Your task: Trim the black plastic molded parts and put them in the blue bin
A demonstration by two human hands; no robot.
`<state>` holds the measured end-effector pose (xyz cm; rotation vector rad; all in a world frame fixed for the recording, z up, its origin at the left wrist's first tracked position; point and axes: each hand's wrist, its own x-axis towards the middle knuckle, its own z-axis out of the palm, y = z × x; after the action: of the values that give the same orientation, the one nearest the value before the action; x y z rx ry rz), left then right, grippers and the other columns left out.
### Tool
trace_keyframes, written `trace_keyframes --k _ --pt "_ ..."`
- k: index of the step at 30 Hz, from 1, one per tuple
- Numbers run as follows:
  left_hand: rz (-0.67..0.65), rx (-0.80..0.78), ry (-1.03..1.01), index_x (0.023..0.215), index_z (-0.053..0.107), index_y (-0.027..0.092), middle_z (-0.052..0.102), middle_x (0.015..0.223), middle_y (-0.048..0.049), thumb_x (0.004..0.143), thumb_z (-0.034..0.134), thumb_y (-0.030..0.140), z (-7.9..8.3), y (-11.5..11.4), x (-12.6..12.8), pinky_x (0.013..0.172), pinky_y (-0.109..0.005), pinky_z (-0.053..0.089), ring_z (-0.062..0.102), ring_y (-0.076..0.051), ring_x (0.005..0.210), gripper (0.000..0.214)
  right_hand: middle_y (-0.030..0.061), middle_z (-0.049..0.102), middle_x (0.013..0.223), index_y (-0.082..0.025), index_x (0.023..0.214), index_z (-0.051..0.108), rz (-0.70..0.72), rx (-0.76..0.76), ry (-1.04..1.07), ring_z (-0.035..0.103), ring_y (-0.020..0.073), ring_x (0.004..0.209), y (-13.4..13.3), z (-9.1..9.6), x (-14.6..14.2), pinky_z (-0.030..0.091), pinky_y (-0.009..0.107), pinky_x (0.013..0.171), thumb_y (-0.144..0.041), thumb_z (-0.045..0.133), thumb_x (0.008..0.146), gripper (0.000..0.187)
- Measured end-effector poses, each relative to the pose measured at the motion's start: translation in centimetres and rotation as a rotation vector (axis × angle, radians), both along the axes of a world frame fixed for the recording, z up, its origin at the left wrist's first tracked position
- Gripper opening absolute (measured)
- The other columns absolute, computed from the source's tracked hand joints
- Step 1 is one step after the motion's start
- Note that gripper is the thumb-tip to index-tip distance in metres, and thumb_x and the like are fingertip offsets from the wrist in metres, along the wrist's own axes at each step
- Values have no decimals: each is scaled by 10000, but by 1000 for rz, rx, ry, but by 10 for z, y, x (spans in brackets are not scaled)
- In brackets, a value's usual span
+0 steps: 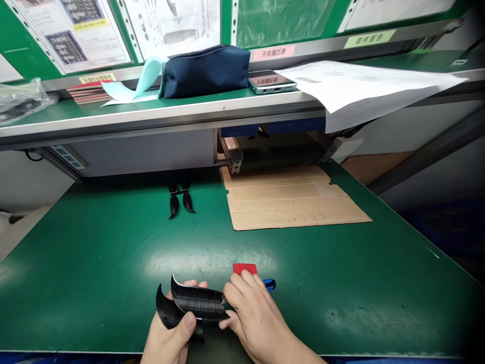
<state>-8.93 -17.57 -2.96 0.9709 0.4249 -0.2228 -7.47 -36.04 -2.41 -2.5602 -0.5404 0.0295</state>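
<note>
My left hand (170, 333) grips two curved black plastic parts low on the green mat. The upper part (197, 303) has a ribbed surface and a thin pale edge, and the other (166, 312) lies partly behind it. My right hand (253, 316) is closed around a blue-handled tool (270, 284), and most of the tool is hidden in my fingers. A small metal tip (224, 301) shows at the ribbed part's right end. A red square pad (244, 269) lies just beyond my right fingers.
A similar pair of black curved parts (178, 200) stands further along the green mat (94, 253), beside a cardboard sheet (288, 199). On the raised shelf (159, 114) sit a navy pouch (206, 72), a phone (272, 82) and loose papers (359, 86).
</note>
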Motion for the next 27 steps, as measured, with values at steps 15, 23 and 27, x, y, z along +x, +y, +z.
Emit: trace_keyframes --k 15,23,27 --pt "2 120 -61 979 689 192 721 1076 -135 599 828 335 8 -5 0 996 -501 456 634 -336 1065 430 -1 543 705 -205 688 435 152 63 129 420 160 672 -9 -2 14 300 307 635 -477 438 923 359" --pt "25 -115 80 996 711 280 714 1131 -58 619 822 303 2 -5 0 1125 -518 229 602 -289 1132 394 11 482 811 -216 783 427 73 608 257 454 175 767 -6 -1 8 379 299 686 -768 283 804 571" --pt "25 -148 78 1006 710 265 716 1118 -82 612 826 300 3 -4 1 1106 -546 272 613 -313 1111 413 32 486 870 -214 852 459 2 568 186 436 197 793 4 -4 2 364 349 739 -769 222 809 604"
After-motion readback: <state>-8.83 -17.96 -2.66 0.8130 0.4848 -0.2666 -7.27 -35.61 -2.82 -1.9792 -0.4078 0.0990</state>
